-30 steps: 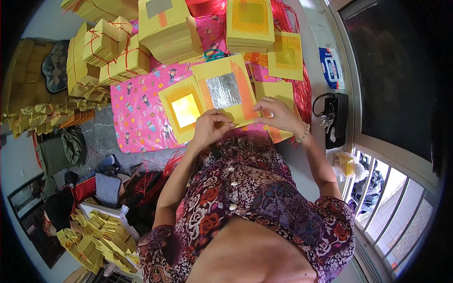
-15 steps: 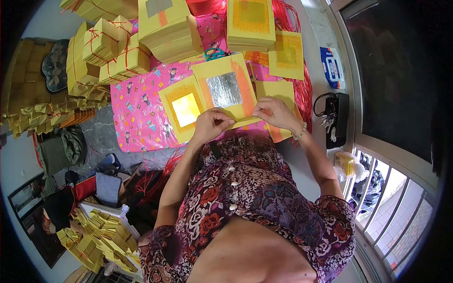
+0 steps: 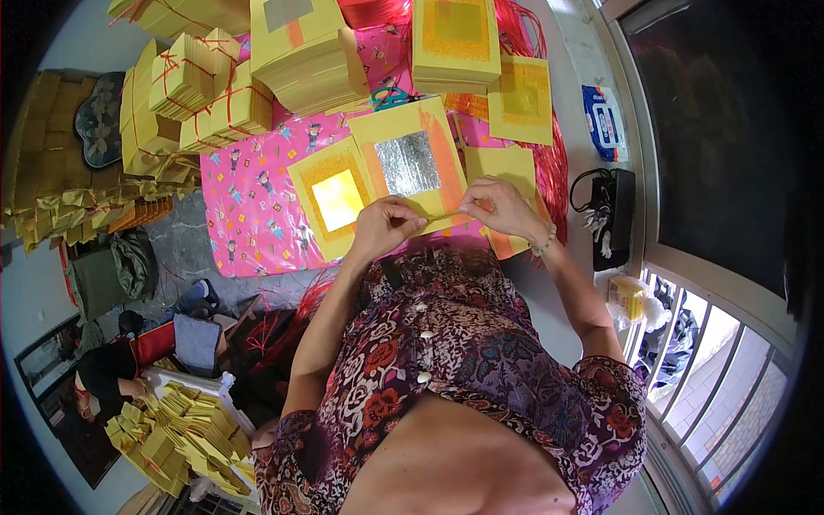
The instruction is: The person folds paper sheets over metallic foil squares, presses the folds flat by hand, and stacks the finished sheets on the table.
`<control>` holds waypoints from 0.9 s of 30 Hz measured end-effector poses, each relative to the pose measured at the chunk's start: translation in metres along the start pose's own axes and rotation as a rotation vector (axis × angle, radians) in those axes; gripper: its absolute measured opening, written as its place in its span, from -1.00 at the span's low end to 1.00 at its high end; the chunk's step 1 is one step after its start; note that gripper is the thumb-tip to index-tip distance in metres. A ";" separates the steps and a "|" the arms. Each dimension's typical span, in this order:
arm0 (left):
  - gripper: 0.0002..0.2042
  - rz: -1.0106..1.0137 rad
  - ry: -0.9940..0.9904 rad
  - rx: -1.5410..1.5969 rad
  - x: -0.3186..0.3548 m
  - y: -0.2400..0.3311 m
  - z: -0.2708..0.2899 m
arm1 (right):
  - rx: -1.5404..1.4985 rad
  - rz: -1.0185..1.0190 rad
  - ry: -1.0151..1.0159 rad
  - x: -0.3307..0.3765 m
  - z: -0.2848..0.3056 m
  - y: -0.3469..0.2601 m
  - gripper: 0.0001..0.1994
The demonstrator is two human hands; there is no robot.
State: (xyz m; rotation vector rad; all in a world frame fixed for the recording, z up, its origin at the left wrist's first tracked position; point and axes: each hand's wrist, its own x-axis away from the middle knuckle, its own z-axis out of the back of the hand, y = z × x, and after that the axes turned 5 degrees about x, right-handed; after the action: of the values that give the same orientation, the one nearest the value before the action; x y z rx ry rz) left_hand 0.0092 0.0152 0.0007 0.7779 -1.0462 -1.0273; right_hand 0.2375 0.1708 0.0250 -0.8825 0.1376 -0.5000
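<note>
- Across the work surface, a pink patterned covering (image 3: 257, 236) is spread beneath the papers.
- At its far left, yellow paper bundles (image 3: 184, 81) are piled, bound with red string.
- Right of these, a tall yellow stack (image 3: 309, 69) is topped by a sheet bearing a grey square.
- Farther right, a lower yellow stack (image 3: 455, 43) is topped by a sheet with a gold-toned square.
- Centrally, close in front of the wearer, the silver-square sheet (image 3: 408, 163) is held by its near edge; an orange band is seen along its right side.
- Against its left edge, a smaller gold-square sheet (image 3: 336, 202) is set at a tilt.
- The near edge of the silver-square sheet is pinched between thumb and fingertips of the left hand (image 3: 382, 227), about midway along.
- Near that sheet's right corner, the same edge is pinched by the right hand (image 3: 506, 209); the thumb is partly hidden.
- Beyond the sheet's far edge, teal loop handles (image 3: 390, 99) are noted.
- On the right wrist, a beaded bracelet (image 3: 548, 240) is worn.
</note>
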 end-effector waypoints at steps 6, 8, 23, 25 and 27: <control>-0.81 -0.006 0.013 0.022 0.000 0.003 0.001 | 0.058 0.025 0.045 -0.001 -0.002 -0.003 -0.85; -0.82 -0.023 -0.001 0.017 0.003 0.007 0.002 | 0.091 0.032 0.057 -0.002 -0.002 -0.006 -0.86; -0.27 -0.485 0.371 -0.519 -0.005 0.027 -0.015 | 0.036 -0.046 0.255 -0.118 0.031 0.010 -0.80; -0.28 -0.477 0.379 -0.557 -0.018 0.024 -0.015 | 0.076 -0.063 0.271 -0.132 0.030 0.018 -0.78; -0.29 -0.464 0.387 -0.594 -0.028 0.020 -0.013 | 0.135 -0.044 0.289 -0.144 0.026 0.026 -0.78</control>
State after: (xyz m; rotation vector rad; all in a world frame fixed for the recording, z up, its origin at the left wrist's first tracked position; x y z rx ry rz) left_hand 0.0231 0.0493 0.0056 0.6933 -0.1961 -1.4197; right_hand 0.1288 0.2715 0.0089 -0.6787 0.3444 -0.6689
